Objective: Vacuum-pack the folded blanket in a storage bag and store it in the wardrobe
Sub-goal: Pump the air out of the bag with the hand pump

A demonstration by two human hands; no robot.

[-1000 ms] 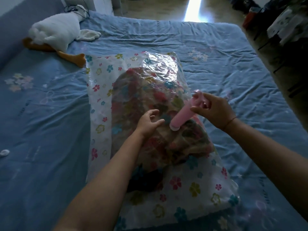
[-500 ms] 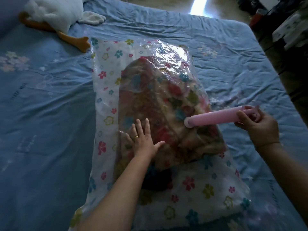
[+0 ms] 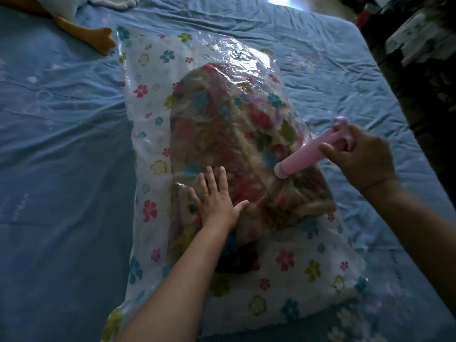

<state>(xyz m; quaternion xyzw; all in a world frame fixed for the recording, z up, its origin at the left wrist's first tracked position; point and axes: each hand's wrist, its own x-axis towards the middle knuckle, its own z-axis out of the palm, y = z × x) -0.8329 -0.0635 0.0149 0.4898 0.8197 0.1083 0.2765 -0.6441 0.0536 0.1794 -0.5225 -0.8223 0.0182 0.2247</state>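
Head view: the left hand (image 3: 217, 198) lies flat, fingers spread, palm down on the near part of the blanket (image 3: 237, 149) through the plastic, holding nothing. A second ago that hand was curled beside the pump's tip; it has since opened and shifted toward the near-left of the blanket. The right hand (image 3: 360, 156) is wrapped around the handle end of the pink hand pump (image 3: 306, 157), whose white tip meets the bag on the blanket's right side; half a second ago the pump lay lower and more level, and now it tilts steeply with the handle drawn in. That looks like a pumping stroke, with the left hand pressing air out. The storage bag (image 3: 148, 99) with the blanket sealed inside lies on the bed (image 3: 61, 144), its film still loose and shiny beyond the blanket, so packing seems unfinished.
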